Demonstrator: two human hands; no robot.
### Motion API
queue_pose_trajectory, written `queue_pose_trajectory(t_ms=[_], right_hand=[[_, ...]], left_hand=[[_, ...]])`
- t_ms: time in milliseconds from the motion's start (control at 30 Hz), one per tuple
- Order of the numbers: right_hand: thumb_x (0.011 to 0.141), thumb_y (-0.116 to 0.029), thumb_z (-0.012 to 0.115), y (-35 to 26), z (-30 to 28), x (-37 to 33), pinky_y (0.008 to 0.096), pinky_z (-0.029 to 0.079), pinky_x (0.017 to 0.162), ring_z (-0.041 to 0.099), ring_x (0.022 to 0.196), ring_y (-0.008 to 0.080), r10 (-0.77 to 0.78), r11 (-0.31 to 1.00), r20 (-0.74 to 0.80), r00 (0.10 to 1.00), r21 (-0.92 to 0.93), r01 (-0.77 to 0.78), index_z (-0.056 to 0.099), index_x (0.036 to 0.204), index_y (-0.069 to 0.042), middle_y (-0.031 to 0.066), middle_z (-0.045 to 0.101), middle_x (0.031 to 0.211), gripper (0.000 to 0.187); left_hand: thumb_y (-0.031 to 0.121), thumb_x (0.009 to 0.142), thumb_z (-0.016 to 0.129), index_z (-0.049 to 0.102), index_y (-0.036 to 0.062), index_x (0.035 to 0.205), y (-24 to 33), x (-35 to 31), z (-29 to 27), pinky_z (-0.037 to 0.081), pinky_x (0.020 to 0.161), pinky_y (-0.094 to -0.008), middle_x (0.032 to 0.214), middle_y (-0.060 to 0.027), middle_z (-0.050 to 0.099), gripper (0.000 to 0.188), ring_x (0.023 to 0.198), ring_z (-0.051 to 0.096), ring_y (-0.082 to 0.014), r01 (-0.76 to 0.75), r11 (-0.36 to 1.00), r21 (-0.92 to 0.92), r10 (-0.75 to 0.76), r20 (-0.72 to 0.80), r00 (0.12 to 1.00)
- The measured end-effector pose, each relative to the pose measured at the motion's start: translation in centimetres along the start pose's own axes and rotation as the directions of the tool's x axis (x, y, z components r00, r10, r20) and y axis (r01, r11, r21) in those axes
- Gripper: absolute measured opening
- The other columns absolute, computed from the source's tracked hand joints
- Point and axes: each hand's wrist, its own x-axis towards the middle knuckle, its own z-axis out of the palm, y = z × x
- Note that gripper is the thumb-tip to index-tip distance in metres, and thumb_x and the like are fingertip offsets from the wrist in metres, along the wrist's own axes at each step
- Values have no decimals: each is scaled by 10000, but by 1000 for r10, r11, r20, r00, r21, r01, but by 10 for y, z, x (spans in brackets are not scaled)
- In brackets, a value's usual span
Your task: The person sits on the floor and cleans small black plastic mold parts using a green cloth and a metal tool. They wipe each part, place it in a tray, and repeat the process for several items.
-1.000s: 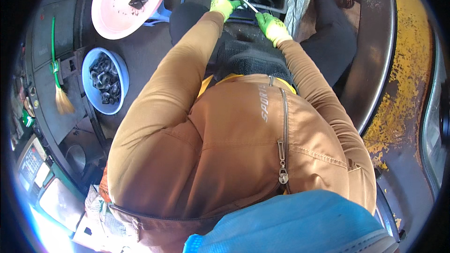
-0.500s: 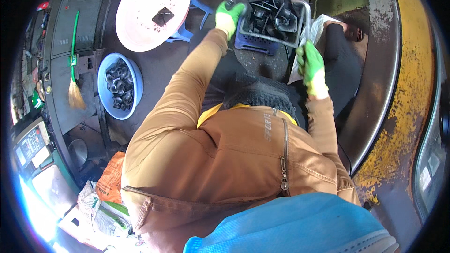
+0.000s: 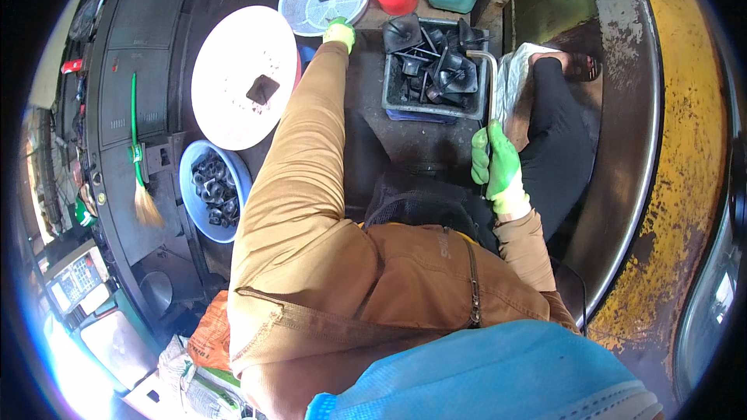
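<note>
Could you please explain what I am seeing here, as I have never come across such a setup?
There is no robot: a person wears a camera on the head, looking down, so its fisheye lens bends straight edges. Both hands wear green gloves. The right hand holds a bent metal rod. The left hand is at the near rim of a round mesh basket; whether it holds anything is hard to tell. Between the hands and farther out, a grey crate holds black parts. More fill a blue basin at left.

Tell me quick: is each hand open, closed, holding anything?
Left hand: by the white basket; open or closed, can't tell.
Right hand: holding a bent metal rod.
</note>
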Motion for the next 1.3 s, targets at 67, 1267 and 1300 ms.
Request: queue_pose_trajectory(t_ms=[67, 1267, 1300], right_hand=[[987, -414, 432, -2, 2, 1, 216, 234, 365, 317, 387, 66, 7, 1000, 2, 1000, -6, -7, 531, 776, -148, -50, 407, 536, 353], [959, -420, 496, 65, -1, 60, 215, 322, 512, 401, 552, 67, -362, 661, 163, 918, -650, 376, 632, 895, -72, -29, 500, 657, 379], [953, -417, 507, 74, 2, 68, 243, 403, 615, 471, 642, 97, -390, 592, 175, 904, -704, 392, 644, 977, -31, 13, 559, 706, 411]], left_hand=[[324, 872, 529, 560, 130, 1268, 0, 6, 6, 434, 963, -449, 1202, -201, 596, 442, 1129, 557, -381, -45, 997, -57, 43, -39, 998], [151, 907, 575, 619, 12, 1044, 7, -199, 17, 563, 727, -354, 910, -102, 683, 200, 829, 668, -206, 469, -73, -880, 242, 440, 865], [167, 914, 570, 610, 11, 1050, 2, -202, 29, 568, 708, -363, 895, -102, 683, 211, 814, 670, -213, 567, -94, -818, 139, 554, 821]])
